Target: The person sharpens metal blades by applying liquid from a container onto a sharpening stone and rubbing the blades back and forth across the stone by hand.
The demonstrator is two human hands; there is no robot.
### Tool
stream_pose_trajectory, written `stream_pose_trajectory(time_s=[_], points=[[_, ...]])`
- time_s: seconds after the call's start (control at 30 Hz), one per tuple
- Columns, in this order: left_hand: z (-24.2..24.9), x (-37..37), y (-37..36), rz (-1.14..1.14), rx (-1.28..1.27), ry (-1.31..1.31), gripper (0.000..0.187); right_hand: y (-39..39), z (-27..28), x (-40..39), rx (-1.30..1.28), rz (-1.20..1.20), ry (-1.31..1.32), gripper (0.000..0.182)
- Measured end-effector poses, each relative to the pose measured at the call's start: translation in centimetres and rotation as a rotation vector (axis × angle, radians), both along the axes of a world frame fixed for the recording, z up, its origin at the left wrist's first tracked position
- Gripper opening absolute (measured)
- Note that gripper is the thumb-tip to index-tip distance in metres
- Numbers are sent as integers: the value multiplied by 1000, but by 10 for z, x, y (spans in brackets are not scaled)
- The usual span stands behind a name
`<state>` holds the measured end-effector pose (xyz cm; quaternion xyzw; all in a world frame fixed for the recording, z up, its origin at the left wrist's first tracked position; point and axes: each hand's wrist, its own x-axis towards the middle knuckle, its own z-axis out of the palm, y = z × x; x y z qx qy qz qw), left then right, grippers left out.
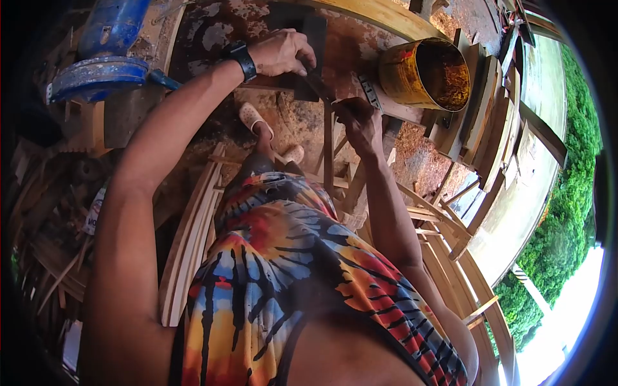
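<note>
My left hand (283, 55), with a dark watch on the wrist, is closed with fingers and thumb near one end of a thin dark strip (320, 86). My right hand (362, 122) pinches the other end of the strip, lower and to the right. Beneath them, a dark flat rectangular plate (313, 38) lies on the worn reddish-brown work surface (351, 45). What the strip is made of cannot be made out. A small slotted metal piece (370, 93) lies just beyond my right hand.
A yellow, stained can (412, 74) lies tipped on the right, beside stacked wood boards (489, 109). A blue machine (96, 77) stands at the left. Long wooden strips (193, 238) lie by my left side, and wooden frames (457, 257) by my right.
</note>
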<state>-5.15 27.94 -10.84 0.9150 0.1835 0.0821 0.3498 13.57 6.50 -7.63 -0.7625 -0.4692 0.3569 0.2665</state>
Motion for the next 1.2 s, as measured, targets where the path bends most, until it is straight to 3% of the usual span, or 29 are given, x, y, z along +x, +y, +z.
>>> stream_pose_trajectory(time_s=[0.27, 0.6, 1.1, 1.2], points=[[-7, 0, -2, 15, 30, -80, 22, 0, -1, 1, 12, 106, -143, 25], [-9, -5, -3, 60, 82, -135, 21, 8, 2, -9, 91, 17, -177, 21], [-18, -1, 47, 51, 206, -213, 18, 57, -6, -9, 210, 51, -265, 23], [-21, -3, 58, 74, 286, -86, 19, 71, -18, -4, 216, 33, -212, 20]])
